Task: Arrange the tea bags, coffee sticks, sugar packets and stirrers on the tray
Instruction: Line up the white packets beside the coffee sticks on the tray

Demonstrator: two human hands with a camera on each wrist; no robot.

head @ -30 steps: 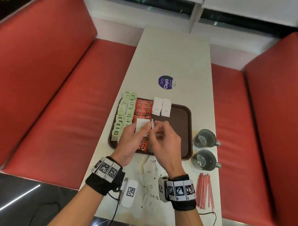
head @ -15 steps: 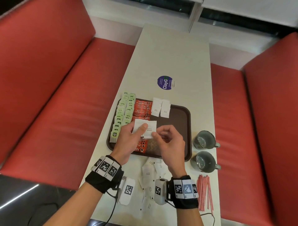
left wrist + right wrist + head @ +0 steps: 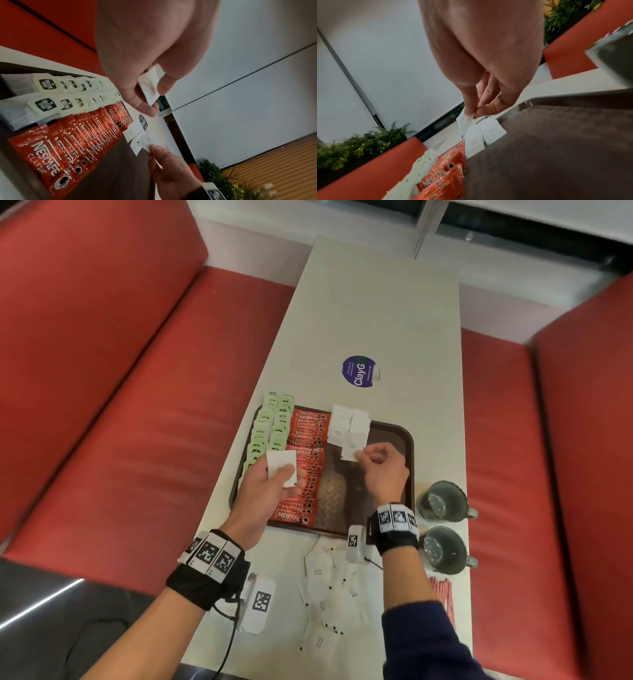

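One white paper sugar packet (image 3: 350, 453) is pinched by the right hand (image 3: 383, 470) just below the tray's white packet row (image 3: 349, 424), frame centre; spare white packets (image 3: 281, 469) are gripped by the left hand (image 3: 265, 494).

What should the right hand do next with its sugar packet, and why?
Probably lower it and let go beside the white packets already on the tray. The right hand pinches one packet just above that row, and the left hand holds more for later.

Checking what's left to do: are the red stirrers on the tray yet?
No, the stirrers lie on the table beside the near cup, off the tray.
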